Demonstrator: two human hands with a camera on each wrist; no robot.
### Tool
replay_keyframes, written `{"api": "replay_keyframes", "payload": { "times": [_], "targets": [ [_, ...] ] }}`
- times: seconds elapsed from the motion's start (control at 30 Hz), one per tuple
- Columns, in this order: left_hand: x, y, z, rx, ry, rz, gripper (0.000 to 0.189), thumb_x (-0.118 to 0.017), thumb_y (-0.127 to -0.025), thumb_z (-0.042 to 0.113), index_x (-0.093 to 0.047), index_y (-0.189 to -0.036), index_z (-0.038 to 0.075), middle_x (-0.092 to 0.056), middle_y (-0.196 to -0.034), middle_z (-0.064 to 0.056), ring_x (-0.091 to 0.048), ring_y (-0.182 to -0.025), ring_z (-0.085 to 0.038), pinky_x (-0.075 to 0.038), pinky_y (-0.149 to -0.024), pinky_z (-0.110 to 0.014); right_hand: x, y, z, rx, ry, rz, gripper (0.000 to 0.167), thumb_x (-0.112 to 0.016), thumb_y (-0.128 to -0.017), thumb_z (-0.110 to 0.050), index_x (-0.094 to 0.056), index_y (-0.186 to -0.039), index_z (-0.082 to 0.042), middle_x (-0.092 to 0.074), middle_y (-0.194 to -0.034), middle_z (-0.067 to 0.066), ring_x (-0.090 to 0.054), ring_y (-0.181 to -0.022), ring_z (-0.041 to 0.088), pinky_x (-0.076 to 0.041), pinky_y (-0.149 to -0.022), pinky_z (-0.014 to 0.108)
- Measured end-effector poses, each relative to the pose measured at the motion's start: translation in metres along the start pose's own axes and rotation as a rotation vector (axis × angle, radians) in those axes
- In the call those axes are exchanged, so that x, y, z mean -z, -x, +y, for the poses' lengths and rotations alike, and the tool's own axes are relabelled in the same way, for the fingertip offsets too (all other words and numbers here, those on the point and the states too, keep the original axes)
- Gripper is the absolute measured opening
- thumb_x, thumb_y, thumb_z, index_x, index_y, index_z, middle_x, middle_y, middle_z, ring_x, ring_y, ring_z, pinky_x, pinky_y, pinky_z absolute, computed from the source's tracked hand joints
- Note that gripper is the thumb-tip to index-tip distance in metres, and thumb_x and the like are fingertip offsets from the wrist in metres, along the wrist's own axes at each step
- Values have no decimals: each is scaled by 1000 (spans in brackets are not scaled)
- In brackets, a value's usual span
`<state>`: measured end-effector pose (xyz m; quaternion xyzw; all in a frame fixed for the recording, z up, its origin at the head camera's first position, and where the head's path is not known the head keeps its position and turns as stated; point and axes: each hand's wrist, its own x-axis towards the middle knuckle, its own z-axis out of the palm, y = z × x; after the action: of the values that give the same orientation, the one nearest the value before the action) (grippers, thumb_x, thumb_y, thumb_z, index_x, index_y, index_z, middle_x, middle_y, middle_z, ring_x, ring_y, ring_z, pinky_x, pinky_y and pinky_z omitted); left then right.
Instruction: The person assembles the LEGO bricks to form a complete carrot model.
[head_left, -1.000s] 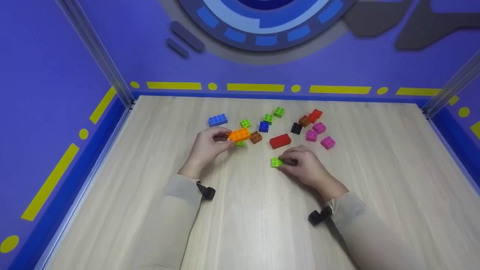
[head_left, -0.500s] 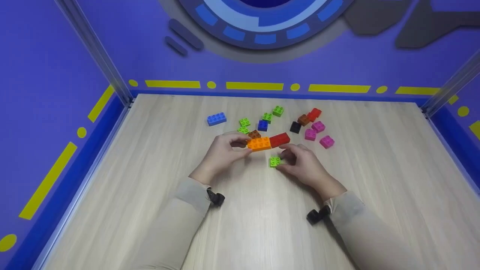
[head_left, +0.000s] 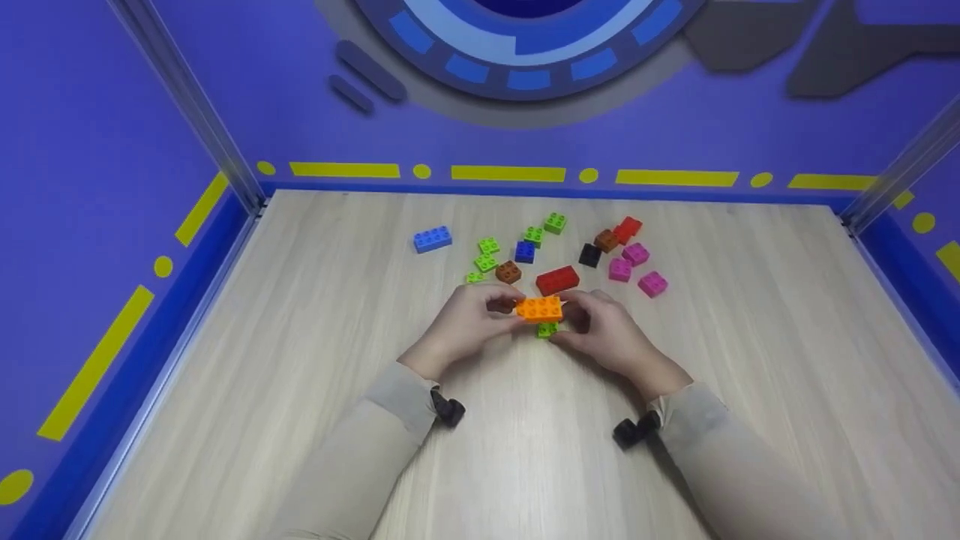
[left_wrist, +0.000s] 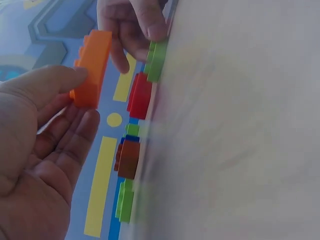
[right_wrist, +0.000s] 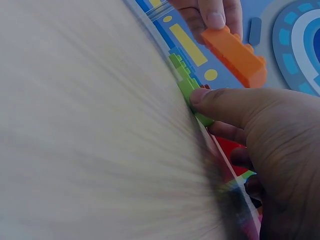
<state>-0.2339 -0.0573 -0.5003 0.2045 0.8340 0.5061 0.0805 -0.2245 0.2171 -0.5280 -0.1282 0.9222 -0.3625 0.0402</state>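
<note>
My left hand [head_left: 474, 321] pinches an orange toy building brick [head_left: 540, 309] by its left end, between thumb and fingers. In the left wrist view this orange brick [left_wrist: 94, 70] is raised off the tabletop, studs facing up. Under it on the table sits a small lime green brick [head_left: 547, 331], partly covered by the orange one in the head view. My right hand [head_left: 616, 334] grips that green brick from the right; its thumb lies against the side of the green brick [right_wrist: 186, 86] in the right wrist view.
Just behind the hands lies a long red brick [head_left: 557, 280]. A brown brick [head_left: 508, 271] and several lime green bricks [head_left: 486, 262] are to its left, a light blue brick [head_left: 433, 238] farther left. A black brick [head_left: 589, 255] and pink bricks [head_left: 620, 270] lie right. A blue wall stands behind.
My left hand has carried the orange brick rightward and toward me, from beside the brown brick to over the small green brick. My right hand has stayed at the green brick.
</note>
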Motion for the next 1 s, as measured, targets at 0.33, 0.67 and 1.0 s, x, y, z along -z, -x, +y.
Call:
{"api": "replay_keyframes", "payload": {
  "times": [0.33, 0.67, 1.0],
  "targets": [
    [-16, -5, -1, -25, -115, -31, 31, -86, -102, 15, -83, -133, 10, -80, -134, -6, -74, -123, -21, -62, -114, -38, -2, 1, 0, 0, 15, 7, 59, -95, -94, -28, -71, -147, -17, -72, -123, 7, -64, -111, 26, -62, -108, 46],
    [-21, -7, -3, -21, -160, -44, 29, -85, -103, 16, -84, -132, 13, -80, -130, -3, -74, -121, -19, -62, -114, -36, -4, 0, 0, 18, 12, 2, 43, -94, -96, -26, -78, -135, -20, -73, -123, 3, -62, -112, 25, -59, -108, 45],
    [-24, -6, -2, -2, -171, -34, 29, -85, -103, 15, -84, -132, 13, -81, -130, -3, -74, -120, -19, -62, -114, -36, -1, -1, 1, 71, 0, 0, 40, -94, -96, -28, -82, -134, -20, -79, -126, 1, -65, -119, 25, -60, -114, 50]
  ]
}}
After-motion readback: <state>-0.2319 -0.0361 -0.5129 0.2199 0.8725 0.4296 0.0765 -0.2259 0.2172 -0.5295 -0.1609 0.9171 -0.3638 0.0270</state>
